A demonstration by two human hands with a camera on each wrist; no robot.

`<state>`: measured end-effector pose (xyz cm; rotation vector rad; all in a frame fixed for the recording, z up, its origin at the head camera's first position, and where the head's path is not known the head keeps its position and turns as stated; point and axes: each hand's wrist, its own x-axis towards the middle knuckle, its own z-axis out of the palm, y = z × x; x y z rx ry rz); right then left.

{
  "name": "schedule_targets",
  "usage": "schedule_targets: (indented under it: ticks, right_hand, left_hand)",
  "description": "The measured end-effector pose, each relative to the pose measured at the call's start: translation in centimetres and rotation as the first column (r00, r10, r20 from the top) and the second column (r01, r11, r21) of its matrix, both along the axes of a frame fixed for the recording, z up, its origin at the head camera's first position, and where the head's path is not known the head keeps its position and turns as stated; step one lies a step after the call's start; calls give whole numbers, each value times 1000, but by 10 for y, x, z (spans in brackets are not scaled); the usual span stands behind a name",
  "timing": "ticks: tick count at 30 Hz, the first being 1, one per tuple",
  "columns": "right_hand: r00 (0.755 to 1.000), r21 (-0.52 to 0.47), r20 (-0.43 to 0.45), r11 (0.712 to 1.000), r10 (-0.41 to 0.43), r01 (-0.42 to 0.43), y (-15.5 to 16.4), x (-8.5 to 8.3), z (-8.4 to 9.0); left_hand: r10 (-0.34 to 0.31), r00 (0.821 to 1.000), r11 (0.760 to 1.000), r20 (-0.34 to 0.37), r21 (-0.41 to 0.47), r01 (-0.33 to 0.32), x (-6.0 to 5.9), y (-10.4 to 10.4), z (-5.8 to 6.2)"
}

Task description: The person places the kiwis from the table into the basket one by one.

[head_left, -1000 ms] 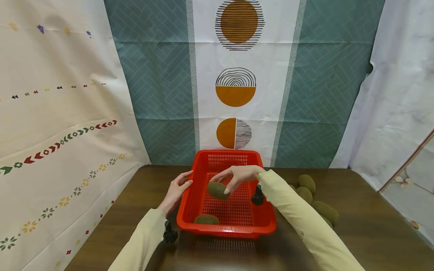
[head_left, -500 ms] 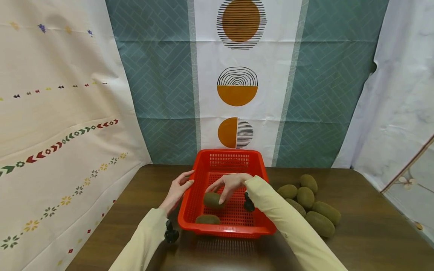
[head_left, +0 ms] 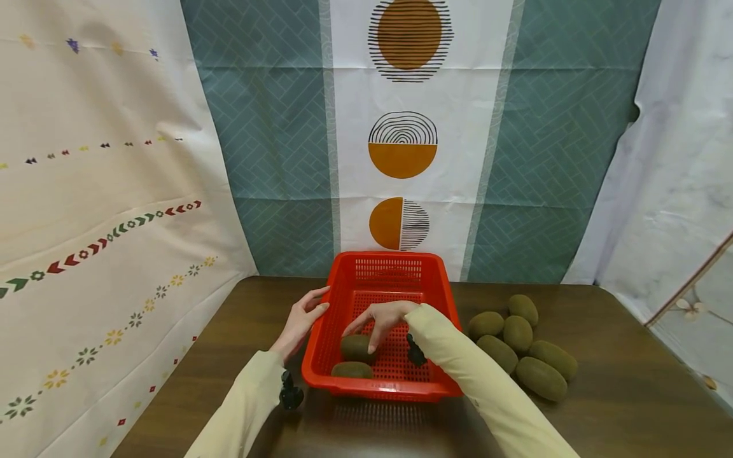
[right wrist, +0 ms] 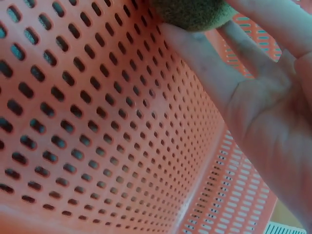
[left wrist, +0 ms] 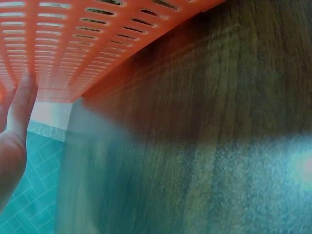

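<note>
In the head view a red plastic basket (head_left: 395,388) with slotted walls stands on the wooden table. My right hand (head_left: 385,320) reaches down inside it and holds a brown fuzzy kiwi (head_left: 356,348) between thumb and fingers, low over the basket floor. The right wrist view shows the same kiwi (right wrist: 195,12) at the fingertips, partly cut off by the frame. Just in front of it, a second kiwi (head_left: 352,370) lies by the near wall. My left hand (head_left: 298,323) touches the left side of the basket, its fingers extended against the outer wall (left wrist: 92,44) in the left wrist view.
Right of the basket, several kiwis (head_left: 518,333) lie grouped on the dark table (head_left: 618,388). Behind the table hangs a green and white patterned cloth (head_left: 269,242). Light cloths (head_left: 143,267) border both sides.
My right hand has lowered the kiwi toward the basket floor, moving slightly nearer and left beside the other kiwi. More of the kiwis at right now show. The left hand stays at the basket.
</note>
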<state>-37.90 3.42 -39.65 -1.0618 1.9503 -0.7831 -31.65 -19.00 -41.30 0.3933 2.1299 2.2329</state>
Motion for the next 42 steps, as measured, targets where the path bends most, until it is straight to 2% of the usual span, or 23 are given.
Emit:
schedule_targets:
  ticks: [3,9,14,19,23,30,37,42]
  right_hand:
    - [999,-28,-24,999,41,-42,-1,0,-2]
    - [999,-51,40,998,26,-24,-2,1,-3]
    - [997,-51,82,999,-5,10,2,2,2]
    - [987,-82,140,992,-85,97,11,1,17]
    - [976,-157,171,974,-133,161,20,0,32]
    - [969,-253,165,941,-185,223,44,4,58]
    - [940,-318,192,888,-283,333,75,5,77]
    - [934,-352,179,867,-308,353,99,6,86]
  left_hand:
    - [4,1000,1000,7,-17,-4,0,1,1]
    - [0,1000,1000,-12,-25,0,-1,1,1]
    - [9,1000,1000,1,-19,-9,1,1,1]
    - [-5,1000,1000,-2,-5,5,1,1,1]
    - [-7,1000,1000,-6,-6,7,1,1,0]
    - [-10,1000,1000,2,5,10,2,0,-3]
    - [-26,1000,1000,7,13,26,1,-1,-2]
    - [-3,1000,1000,-9,15,3,-8,-3,-13]
